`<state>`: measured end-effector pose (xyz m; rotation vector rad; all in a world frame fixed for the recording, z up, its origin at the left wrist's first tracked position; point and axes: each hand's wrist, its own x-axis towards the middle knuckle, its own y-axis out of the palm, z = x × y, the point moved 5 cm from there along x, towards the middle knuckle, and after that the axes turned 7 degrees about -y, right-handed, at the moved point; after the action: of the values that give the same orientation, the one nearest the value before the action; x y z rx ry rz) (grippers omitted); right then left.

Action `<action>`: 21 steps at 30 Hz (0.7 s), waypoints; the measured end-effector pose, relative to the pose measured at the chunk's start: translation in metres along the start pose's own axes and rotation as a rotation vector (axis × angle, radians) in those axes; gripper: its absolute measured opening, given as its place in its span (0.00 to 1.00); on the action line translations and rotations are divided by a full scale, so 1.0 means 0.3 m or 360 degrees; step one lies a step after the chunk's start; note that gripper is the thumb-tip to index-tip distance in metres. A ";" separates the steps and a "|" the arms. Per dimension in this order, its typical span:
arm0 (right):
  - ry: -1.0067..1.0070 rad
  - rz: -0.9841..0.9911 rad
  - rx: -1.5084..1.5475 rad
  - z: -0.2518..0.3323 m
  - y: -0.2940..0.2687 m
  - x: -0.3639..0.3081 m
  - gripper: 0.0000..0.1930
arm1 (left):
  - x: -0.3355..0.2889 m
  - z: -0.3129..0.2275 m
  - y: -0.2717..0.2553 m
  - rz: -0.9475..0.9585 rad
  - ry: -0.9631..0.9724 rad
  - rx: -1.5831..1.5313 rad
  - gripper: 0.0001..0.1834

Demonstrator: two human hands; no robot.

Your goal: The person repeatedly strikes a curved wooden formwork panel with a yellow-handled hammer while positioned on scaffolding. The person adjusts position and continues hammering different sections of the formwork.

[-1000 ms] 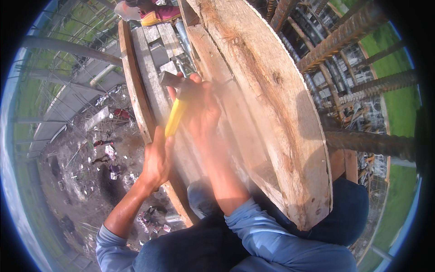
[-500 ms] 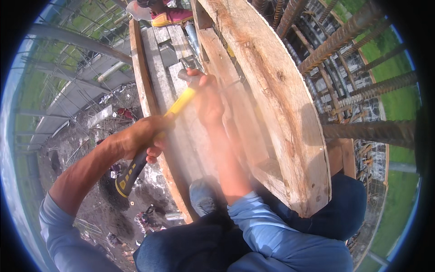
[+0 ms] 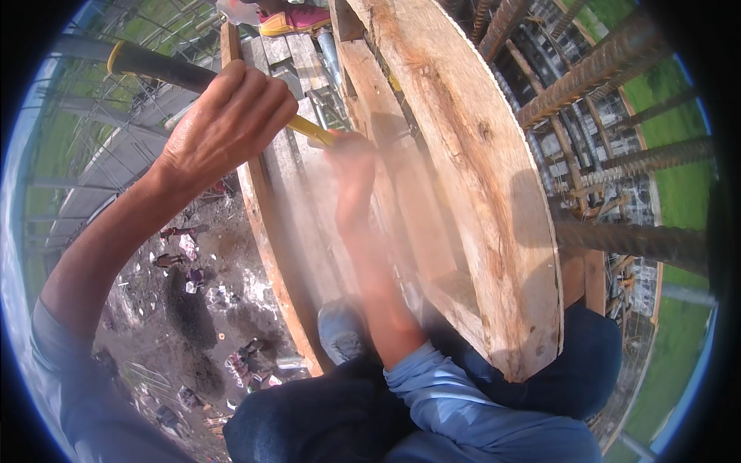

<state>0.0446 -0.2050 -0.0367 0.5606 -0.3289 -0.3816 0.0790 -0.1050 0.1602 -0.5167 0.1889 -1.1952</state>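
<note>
My left hand (image 3: 230,116) is wrapped round the handle of a hammer (image 3: 166,69). Its dark grip, tipped with yellow, sticks out to the upper left past my knuckles. The yellow shaft slants down to the right, into my right hand (image 3: 353,160). That hand looks closed round the hammer's head end, though motion smears it, and the head itself is hidden. Close to the right of my right hand runs a thick, rough wooden beam (image 3: 463,154), with thinner boards alongside it.
Narrow planks (image 3: 289,174) form a walkway under me, edged by a timber (image 3: 270,247) at the left. Beyond it the ground lies far below. Thick ribbed rebars (image 3: 633,243) jut in at right. Someone's red-and-yellow shoe (image 3: 293,21) stands at the far end.
My left hand has risen and turned over, swinging the hammer's grip from low left to upper left. The hammer head, visible before beside my right hand, is now hidden.
</note>
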 end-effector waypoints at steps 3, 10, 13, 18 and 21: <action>0.0072 0.0008 -0.0164 0.050 0.000 -0.042 0.32 | 0.000 -0.011 0.095 -0.0194 0.0116 -0.0143 0.12; 0.0028 -0.0298 0.0277 -0.013 -0.079 -0.188 0.42 | 0.094 -0.040 0.390 0.0555 0.0054 -0.1093 0.06; 0.0421 -0.0624 0.0744 -0.147 -0.111 -0.277 0.38 | -0.006 -0.129 0.429 0.0696 -0.0105 -0.1425 0.06; 0.0896 -0.0160 0.0121 -0.181 -0.001 -0.426 0.29 | -0.178 -0.285 0.341 0.0781 -0.0525 -0.1864 0.09; 0.0248 -0.0145 0.0323 -0.089 0.057 -0.350 0.31 | -0.240 -0.379 0.201 0.0905 -0.0926 -0.1880 0.12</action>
<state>-0.0325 -0.1339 -0.0690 0.8013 -0.1935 -0.3924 0.0568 -0.0547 0.0233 -1.6791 0.4993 -0.2307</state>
